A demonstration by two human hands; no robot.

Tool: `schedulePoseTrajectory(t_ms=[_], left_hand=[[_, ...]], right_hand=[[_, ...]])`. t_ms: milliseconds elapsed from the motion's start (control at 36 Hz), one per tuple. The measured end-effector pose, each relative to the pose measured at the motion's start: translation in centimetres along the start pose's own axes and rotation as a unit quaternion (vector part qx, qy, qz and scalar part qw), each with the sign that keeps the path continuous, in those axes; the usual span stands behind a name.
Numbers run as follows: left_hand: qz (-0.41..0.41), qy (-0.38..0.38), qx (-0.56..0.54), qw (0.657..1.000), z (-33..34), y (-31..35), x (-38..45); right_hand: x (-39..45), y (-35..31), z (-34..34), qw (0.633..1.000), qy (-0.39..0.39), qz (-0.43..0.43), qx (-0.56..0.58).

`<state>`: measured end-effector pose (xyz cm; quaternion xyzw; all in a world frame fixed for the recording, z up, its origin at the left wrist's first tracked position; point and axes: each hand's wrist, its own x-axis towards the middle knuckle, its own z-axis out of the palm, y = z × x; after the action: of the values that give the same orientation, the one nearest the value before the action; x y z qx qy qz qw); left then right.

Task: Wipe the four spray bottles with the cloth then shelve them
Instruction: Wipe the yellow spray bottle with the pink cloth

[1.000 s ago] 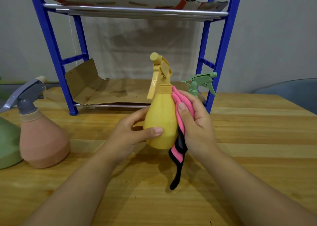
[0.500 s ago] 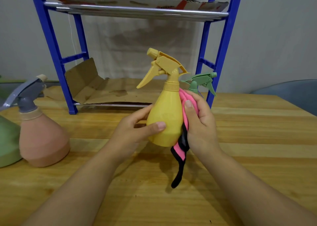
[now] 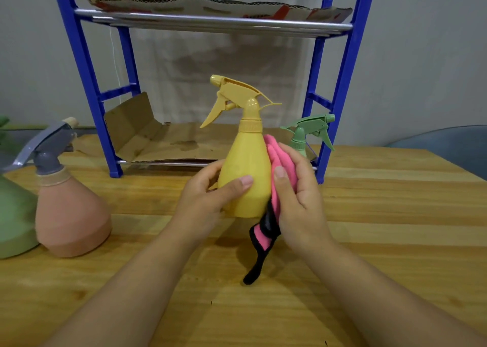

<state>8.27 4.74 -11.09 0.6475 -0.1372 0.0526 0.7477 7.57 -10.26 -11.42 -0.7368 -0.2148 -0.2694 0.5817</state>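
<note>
My left hand (image 3: 210, 196) grips the body of a yellow spray bottle (image 3: 246, 162), held upright just above the wooden table, its nozzle pointing left. Against the bottle's right side my right hand (image 3: 297, 199) presses a pink cloth with black trim (image 3: 268, 230); the cloth's tail hangs down to the table. A small green spray bottle (image 3: 308, 132) stands on the lower shelf of the blue rack, mostly hidden behind my right hand. At the left stand a pink cone-shaped bottle with a grey trigger (image 3: 68, 207) and a green bottle (image 3: 13, 220) cut off by the frame edge.
The blue rack (image 3: 87, 83) stands at the back of the table (image 3: 395, 215), its lower shelf lined with brown cardboard (image 3: 163, 141) and its upper shelf carrying cardboard too. A grey rounded object (image 3: 448, 146) sits at the far right.
The yellow bottle has turned in my left hand so its nozzle now points left, and it stands more upright. My right hand with the cloth has slid along the bottle's right side.
</note>
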Motion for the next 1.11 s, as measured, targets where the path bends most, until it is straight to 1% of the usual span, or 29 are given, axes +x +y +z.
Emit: schedulePoseTrajectory(t_ms=[83, 139, 194, 250, 306, 389, 444, 472, 583, 694, 806, 917, 972, 1056, 1111], left_hand=[[0.002, 0.042, -0.046, 0.998, 0.0, 0.2, 0.2], [0.001, 0.057, -0.054, 0.997, -0.2, 0.3, 0.2], [-0.003, 0.061, -0.053, 0.997, -0.4, 0.2, 0.1], [-0.007, 0.060, -0.055, 0.997, -0.6, 0.3, 0.1], [-0.011, 0.047, -0.067, 0.997, -0.6, 0.4, 0.1], [-0.014, 0.031, -0.084, 0.996, -0.6, 0.7, 0.0], [-0.015, 0.031, -0.087, 0.996, -0.4, 0.8, -0.1], [-0.017, 0.033, -0.084, 0.996, -0.3, 0.8, -0.1], [-0.017, 0.040, -0.064, 0.997, 0.0, 0.7, -0.1], [-0.003, 0.046, -0.041, 0.998, 0.0, 0.6, -0.1], [0.021, 0.069, -0.024, 0.997, 0.0, 0.6, 0.0], [0.027, 0.055, -0.008, 0.998, 0.4, 0.5, -0.4], [0.033, 0.058, 0.008, 0.998, 0.4, 0.3, -0.3], [0.030, 0.050, 0.001, 0.998, -0.2, 0.3, -0.2], [0.028, 0.027, -0.029, 0.999, -0.6, 0.3, -0.3]], right_hand=[[-0.8, -0.1, 0.5, 0.996, -0.053, -0.056, -0.034], [-1.1, 0.0, 0.8, 0.990, -0.076, -0.088, -0.081], [-1.1, 0.4, 1.0, 0.985, -0.081, -0.104, -0.113], [-1.0, 0.5, 1.0, 0.987, -0.077, -0.100, -0.103], [-0.7, 0.4, 0.9, 0.993, -0.074, -0.067, -0.055], [-0.3, 0.0, 0.4, 0.997, -0.059, 0.040, 0.037], [-0.3, 0.1, 0.2, 0.993, -0.042, 0.093, 0.058], [-0.4, 0.2, 0.1, 0.993, -0.032, 0.096, 0.056], [-0.5, -0.1, 0.4, 0.996, 0.001, 0.071, 0.051], [-0.5, -0.2, 0.5, 0.998, 0.004, 0.039, 0.041], [-0.6, 0.2, 0.5, 1.000, 0.008, -0.025, -0.009], [-0.5, 0.4, 0.4, 0.993, 0.005, -0.089, -0.082], [-0.5, 0.2, 0.5, 0.989, 0.000, -0.112, -0.095], [-0.4, -0.2, 0.4, 0.993, -0.018, -0.107, -0.045], [-0.3, -0.4, 0.1, 0.998, -0.021, -0.059, 0.012]])
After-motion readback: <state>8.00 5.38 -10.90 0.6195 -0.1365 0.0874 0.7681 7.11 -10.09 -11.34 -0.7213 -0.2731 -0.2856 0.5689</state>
